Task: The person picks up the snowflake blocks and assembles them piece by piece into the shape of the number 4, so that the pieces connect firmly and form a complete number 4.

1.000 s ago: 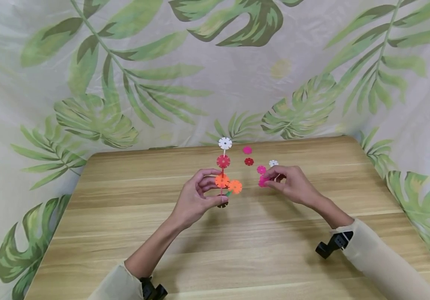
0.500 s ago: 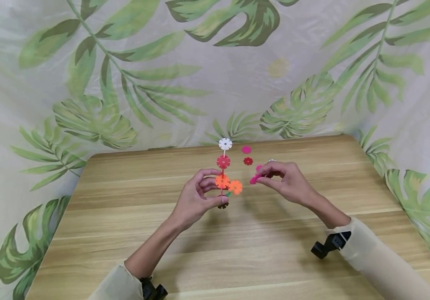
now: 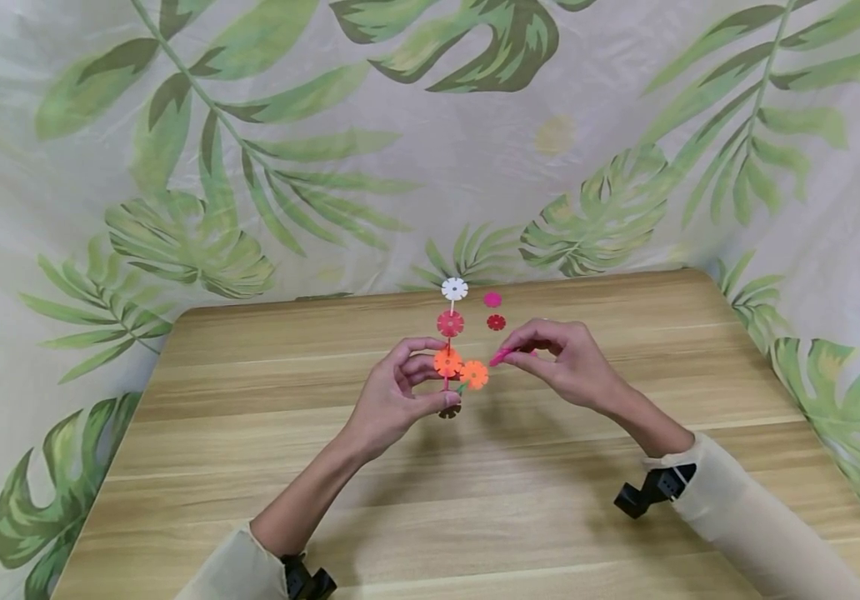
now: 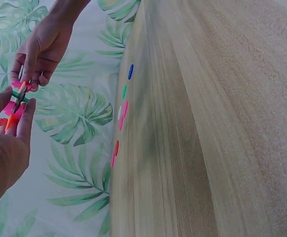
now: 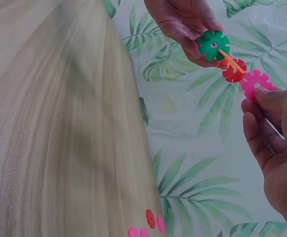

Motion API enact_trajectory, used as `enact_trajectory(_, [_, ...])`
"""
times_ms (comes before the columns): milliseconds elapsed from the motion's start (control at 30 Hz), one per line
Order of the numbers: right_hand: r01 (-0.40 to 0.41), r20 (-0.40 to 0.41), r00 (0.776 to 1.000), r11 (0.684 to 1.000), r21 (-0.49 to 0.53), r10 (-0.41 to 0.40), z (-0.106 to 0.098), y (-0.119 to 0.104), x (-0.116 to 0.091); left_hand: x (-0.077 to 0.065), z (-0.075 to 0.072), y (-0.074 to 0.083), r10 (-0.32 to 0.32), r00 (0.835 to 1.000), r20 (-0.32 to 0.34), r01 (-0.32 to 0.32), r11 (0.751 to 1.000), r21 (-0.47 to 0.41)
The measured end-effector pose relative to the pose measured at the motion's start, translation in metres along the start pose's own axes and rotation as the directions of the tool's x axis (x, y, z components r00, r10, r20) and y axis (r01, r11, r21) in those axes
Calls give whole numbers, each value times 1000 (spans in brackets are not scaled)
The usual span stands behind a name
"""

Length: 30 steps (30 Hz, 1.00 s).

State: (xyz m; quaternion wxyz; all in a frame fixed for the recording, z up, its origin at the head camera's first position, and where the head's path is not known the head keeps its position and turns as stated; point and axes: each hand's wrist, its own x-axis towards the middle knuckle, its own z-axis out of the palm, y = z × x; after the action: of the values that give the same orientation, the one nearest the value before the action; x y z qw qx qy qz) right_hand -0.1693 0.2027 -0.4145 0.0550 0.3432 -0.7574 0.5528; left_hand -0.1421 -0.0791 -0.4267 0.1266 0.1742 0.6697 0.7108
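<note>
My left hand (image 3: pixel 392 400) holds up a chain of notched plastic discs linked edge to edge. From the top come a white disc (image 3: pixel 455 288), a red disc (image 3: pixel 450 323) and an orange disc (image 3: pixel 446 362), with a dark disc (image 3: pixel 449 412) at the bottom. A second orange disc (image 3: pixel 476 375) juts out to the right; a green disc (image 5: pixel 210 48) shows in the right wrist view. Between thumb and fingertips my right hand (image 3: pixel 568 362) pinches a pink disc (image 5: pixel 254 81). It is close to the side orange disc; whether they touch cannot be told.
Behind the hands, a loose pink disc (image 3: pixel 492 299) and a dark red disc (image 3: pixel 496 322) lie on the wooden table (image 3: pixel 550 533). The left wrist view adds a blue disc (image 4: pixel 130 71) and a green disc (image 4: pixel 124 92). A leaf-patterned cloth (image 3: pixel 475 167) hangs behind the table.
My right hand has moved left with the pink disc, closer to the chain, and turned the disc nearly edge-on. My left hand has barely moved; the chain's top has shifted slightly right.
</note>
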Motion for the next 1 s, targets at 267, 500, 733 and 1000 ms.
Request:
enact_trajectory(267, [31, 14, 999, 1000, 3, -31, 2, -1, 5, 0, 1, 2, 3, 1000, 12, -2, 1000, -13])
enact_trajectory(500, [61, 27, 998, 998, -2, -61, 2, -1, 7, 0, 0, 2, 2, 1000, 15, -2, 1000, -21])
enact_trajectory(733, [88, 38, 995, 996, 3, -88, 2, -1, 9, -1, -1, 2, 13, 1000, 22, -13, 1000, -10])
enact_trajectory(1000, [131, 54, 990, 991, 17, -132, 4, 0, 12, -1, -2, 2, 13, 999, 34, -12, 1000, -17])
